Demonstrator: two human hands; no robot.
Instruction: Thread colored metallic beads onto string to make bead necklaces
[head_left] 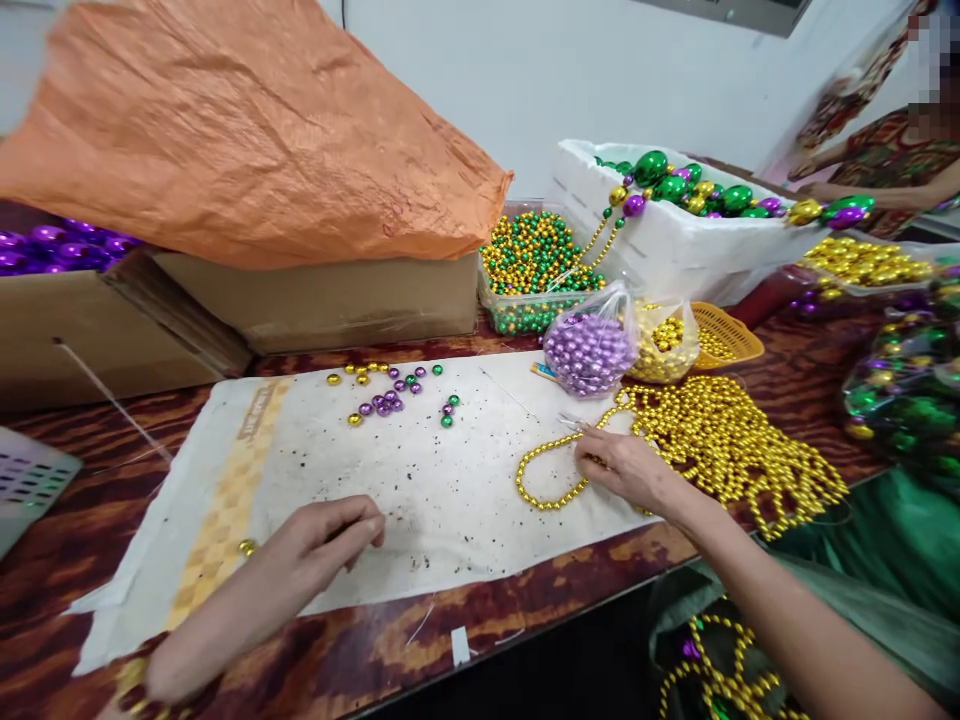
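Note:
My right hand (611,460) is closed around small silver scissors (571,422), whose pointed tips stick out past the fingers to the left. A loop of gold beads (541,500) lies on the white cloth right by that hand; whether the fingers also grip it I cannot tell. Over the front of the cloth, my left hand (337,535) has its fingers curled inward, and what they hold, if anything, is hidden. Loose purple beads (386,403), green beads (448,410) and gold beads (362,375) are scattered toward the cloth's back edge.
Many gold bead strands (727,450) are heaped on the right. Behind stand a bag of purple beads (589,355), a clear bin of beads (536,270), a white foam box (675,250) and cardboard boxes (360,300) under orange sheeting (270,130). Another person (892,170) is at the far right.

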